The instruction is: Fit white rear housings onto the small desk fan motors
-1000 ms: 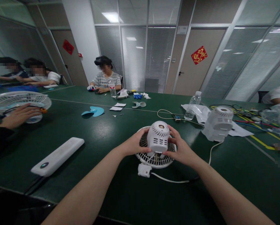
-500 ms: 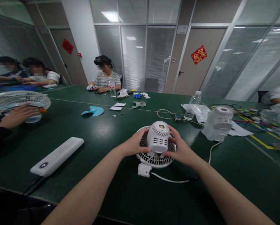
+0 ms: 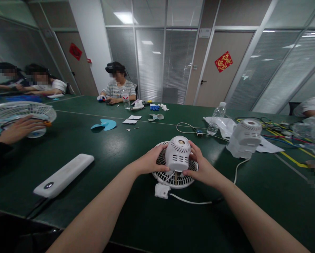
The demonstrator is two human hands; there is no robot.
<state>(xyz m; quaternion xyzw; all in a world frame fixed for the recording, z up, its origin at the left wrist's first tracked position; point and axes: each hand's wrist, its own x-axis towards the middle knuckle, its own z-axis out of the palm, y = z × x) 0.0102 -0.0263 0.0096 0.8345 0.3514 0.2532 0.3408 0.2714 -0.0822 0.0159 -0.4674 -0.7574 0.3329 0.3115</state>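
A small white fan lies face down on the green table (image 3: 136,218): its round grille (image 3: 173,178) is flat on the surface and the white motor housing (image 3: 177,153) stands up from it. My left hand (image 3: 150,162) grips the housing from the left, fingers curled round it. My right hand (image 3: 201,166) holds it from the right, thumb low near the grille. A white cord (image 3: 191,201) with a small white switch box (image 3: 162,190) runs out from under the fan toward me.
A white power bank (image 3: 64,175) lies at the left. A second white motor housing (image 3: 245,136) and a water bottle (image 3: 217,118) sit at the right with papers and coloured wires. A blue fan blade (image 3: 104,124) lies further back. A neighbour's hand (image 3: 17,129) rests on another fan grille (image 3: 20,111); other people sit around the table.
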